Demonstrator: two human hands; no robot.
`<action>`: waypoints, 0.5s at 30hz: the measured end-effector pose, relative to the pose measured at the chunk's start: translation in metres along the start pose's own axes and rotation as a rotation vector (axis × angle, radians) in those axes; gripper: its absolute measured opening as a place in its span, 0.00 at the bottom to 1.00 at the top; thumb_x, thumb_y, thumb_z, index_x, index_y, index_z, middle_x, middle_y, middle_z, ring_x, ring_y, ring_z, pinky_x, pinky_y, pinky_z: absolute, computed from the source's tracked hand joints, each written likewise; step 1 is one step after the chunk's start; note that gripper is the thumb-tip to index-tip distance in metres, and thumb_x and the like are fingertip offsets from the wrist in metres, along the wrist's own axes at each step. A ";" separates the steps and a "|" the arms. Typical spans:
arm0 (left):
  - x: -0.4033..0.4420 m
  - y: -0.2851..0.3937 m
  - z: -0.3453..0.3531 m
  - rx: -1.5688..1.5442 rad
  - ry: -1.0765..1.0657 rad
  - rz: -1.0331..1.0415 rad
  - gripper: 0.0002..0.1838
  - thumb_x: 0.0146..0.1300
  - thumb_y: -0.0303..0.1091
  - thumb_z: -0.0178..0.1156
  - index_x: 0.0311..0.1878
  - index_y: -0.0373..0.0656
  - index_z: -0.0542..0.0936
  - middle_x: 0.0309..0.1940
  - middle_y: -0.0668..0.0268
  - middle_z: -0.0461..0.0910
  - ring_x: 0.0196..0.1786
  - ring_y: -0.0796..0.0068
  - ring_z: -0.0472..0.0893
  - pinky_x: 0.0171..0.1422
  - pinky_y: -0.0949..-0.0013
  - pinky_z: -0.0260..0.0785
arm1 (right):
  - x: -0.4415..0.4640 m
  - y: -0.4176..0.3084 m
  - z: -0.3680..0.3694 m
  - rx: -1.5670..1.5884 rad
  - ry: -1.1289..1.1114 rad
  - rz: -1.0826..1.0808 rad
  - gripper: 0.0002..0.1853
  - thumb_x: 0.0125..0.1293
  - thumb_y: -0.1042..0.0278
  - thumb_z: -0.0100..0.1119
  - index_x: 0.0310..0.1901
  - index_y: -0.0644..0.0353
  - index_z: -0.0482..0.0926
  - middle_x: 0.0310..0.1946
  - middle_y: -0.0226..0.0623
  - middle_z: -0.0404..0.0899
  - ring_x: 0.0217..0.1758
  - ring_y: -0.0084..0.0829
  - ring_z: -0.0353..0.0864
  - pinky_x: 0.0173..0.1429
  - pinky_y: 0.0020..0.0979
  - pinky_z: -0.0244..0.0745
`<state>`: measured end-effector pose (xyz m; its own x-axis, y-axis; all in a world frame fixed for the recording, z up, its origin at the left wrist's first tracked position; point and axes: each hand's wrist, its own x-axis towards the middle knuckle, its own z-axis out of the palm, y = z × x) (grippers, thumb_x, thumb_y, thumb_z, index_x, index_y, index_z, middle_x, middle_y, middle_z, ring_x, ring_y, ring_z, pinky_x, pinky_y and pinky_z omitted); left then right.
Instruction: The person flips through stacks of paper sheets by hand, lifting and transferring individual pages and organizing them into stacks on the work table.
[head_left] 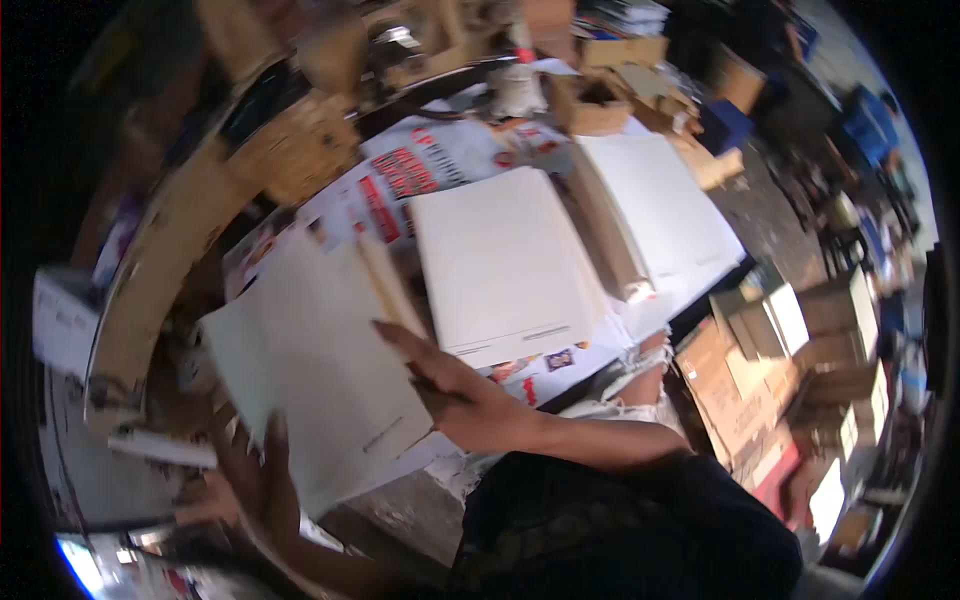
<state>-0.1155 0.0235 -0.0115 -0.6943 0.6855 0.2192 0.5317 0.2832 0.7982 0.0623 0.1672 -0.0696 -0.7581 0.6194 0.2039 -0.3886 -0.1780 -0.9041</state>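
A stack of white paper sheets (320, 350) with a small printed line near its lower edge lies tilted at the left of the table. My right hand (470, 400) grips its right edge, with a finger over the top sheet. At the lower left edge, my left hand (260, 475) holds the same stack, its fingers partly hidden and blurred. Just right of it sits a second white stack (500, 260), also with print along the bottom. Farther right is a third, thicker white stack (655, 210), apart from both hands.
Printed poster sheets (430, 150) with red lettering cover the table under the stacks. A worn curved wooden edge (165, 235) runs along the left. Cardboard boxes (740, 390) stand low on the right, and an open carton (595, 105) sits at the back.
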 end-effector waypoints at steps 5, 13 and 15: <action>-0.008 0.080 0.057 -0.232 0.060 0.336 0.29 0.60 0.31 0.59 0.62 0.31 0.63 0.58 0.51 0.66 0.60 0.59 0.67 0.66 0.62 0.56 | -0.025 -0.054 -0.058 -0.009 0.134 -0.051 0.28 0.73 0.58 0.46 0.67 0.67 0.57 0.55 0.42 0.69 0.55 0.27 0.70 0.60 0.27 0.65; 0.013 0.144 0.216 -0.564 -0.465 0.338 0.17 0.59 0.33 0.60 0.50 0.34 0.73 0.47 0.59 0.75 0.47 0.69 0.76 0.53 0.67 0.67 | -0.132 -0.111 -0.169 -0.192 0.710 -0.029 0.17 0.66 0.61 0.60 0.51 0.64 0.77 0.36 0.32 0.80 0.37 0.21 0.77 0.39 0.27 0.75; 0.015 0.152 0.276 -0.725 -0.545 0.329 0.11 0.59 0.30 0.60 0.43 0.34 0.77 0.41 0.61 0.80 0.42 0.71 0.79 0.47 0.68 0.69 | -0.151 -0.137 -0.190 -0.370 1.073 -0.272 0.16 0.65 0.64 0.61 0.50 0.63 0.77 0.37 0.30 0.80 0.37 0.22 0.77 0.39 0.27 0.75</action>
<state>0.0889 0.2621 -0.0423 -0.1461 0.9255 0.3495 0.1034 -0.3371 0.9358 0.3295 0.2432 -0.0477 0.2271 0.9629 0.1460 -0.1596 0.1847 -0.9697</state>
